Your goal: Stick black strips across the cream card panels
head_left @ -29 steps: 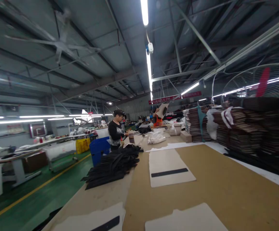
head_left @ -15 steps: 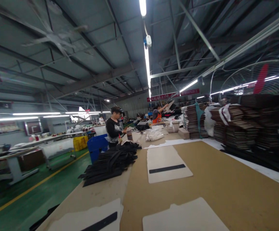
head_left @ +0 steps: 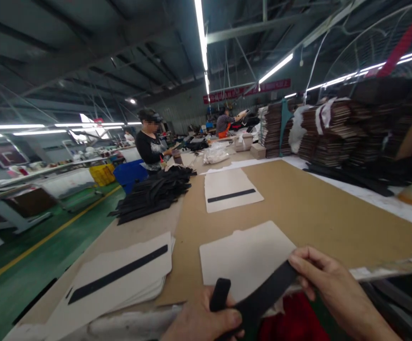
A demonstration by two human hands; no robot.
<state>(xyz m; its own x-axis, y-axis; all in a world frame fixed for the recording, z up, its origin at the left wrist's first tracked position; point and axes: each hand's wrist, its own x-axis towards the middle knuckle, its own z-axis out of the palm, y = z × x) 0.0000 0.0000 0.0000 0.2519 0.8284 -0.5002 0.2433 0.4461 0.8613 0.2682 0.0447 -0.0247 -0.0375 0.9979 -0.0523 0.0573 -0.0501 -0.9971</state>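
A black fabric strip (head_left: 268, 291) stretches between my two hands at the table's near edge. My left hand (head_left: 202, 319) is closed on it, thumb pressed down, with one end standing up out of the fist. Thumb and fingers of my right hand (head_left: 328, 279) pinch the other end. Just beyond lies a bare cream board (head_left: 239, 251), partly behind the strip. To the left, a stack of cream boards (head_left: 134, 272) has a black strip (head_left: 118, 274) across its top sheet. Farther off, another cream board (head_left: 223, 180) also bears a black strip (head_left: 231, 195).
A heap of black strips (head_left: 152, 194) lies at the table's left edge. Tall stacks of brown pieces (head_left: 330, 132) line the right side, near a large fan (head_left: 369, 52). One co-worker (head_left: 149, 142) stands at the far left; another person (head_left: 223, 123) is farther back.
The view has tilted down and turned slightly right. Both my hands have come into the picture, holding a black strip. The boards on the table look unmoved.
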